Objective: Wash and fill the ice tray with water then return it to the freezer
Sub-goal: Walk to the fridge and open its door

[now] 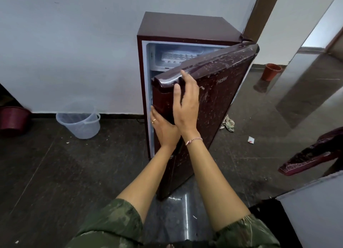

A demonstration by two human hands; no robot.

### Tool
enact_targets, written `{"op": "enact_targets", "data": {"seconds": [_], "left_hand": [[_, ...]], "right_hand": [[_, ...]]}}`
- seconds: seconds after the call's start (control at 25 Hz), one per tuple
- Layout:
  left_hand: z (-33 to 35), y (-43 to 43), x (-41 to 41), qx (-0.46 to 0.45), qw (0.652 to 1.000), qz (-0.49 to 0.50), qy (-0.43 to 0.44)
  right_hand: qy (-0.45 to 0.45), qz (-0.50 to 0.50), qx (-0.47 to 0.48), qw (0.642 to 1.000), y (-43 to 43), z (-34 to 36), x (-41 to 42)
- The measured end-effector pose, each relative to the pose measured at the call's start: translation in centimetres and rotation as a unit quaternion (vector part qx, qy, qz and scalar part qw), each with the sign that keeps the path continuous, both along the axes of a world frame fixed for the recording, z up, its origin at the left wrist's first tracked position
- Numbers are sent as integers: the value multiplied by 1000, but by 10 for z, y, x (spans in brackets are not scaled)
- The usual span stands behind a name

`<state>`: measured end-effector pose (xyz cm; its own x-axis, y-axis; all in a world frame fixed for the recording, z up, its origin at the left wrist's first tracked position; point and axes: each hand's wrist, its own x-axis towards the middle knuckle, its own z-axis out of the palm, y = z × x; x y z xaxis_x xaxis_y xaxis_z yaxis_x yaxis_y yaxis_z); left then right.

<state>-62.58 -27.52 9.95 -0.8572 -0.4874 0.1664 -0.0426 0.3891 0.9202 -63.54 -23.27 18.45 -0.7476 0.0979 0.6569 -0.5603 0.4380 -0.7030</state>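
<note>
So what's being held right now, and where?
Nothing gripped: right hand lies flat on the fridge door near its top corner; left hand presses its free edge.

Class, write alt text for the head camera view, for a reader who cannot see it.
A person's left hand and right hand rest on a half-open maroon fridge door. A white ice tray lies in the freezer compartment at the top; a clear bucket stands to the left.

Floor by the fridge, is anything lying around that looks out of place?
Yes: a crumpled cloth lies on the dark floor right of the fridge door, with a small white scrap nearby. Both look like litter.
</note>
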Motion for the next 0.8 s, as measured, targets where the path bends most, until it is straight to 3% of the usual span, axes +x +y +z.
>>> {"op": "enact_targets", "data": {"seconds": [0.12, 0.24, 0.44, 0.56, 0.64, 0.8], "left_hand": [[-9, 5, 10, -86, 996, 24, -20], [-14, 4, 37, -87, 996, 6, 33], [8, 7, 50, -58, 989, -61, 125], [33, 13, 38, -114, 964, -185, 153], [39, 18, 42, -102, 948, -258, 153], [37, 47, 60, -74, 953, -238, 170]], "right_hand": [[26, -40, 159, 986, -23, 17, 1], [12, -137, 275, 951, -25, 9, 5], [72, -197, 280, 937, 11, -1, 21], [73, -219, 247, 941, 26, 0, 32], [99, -239, 223, 940, 39, 0, 38], [150, -249, 189, 938, 68, -3, 46]]}}
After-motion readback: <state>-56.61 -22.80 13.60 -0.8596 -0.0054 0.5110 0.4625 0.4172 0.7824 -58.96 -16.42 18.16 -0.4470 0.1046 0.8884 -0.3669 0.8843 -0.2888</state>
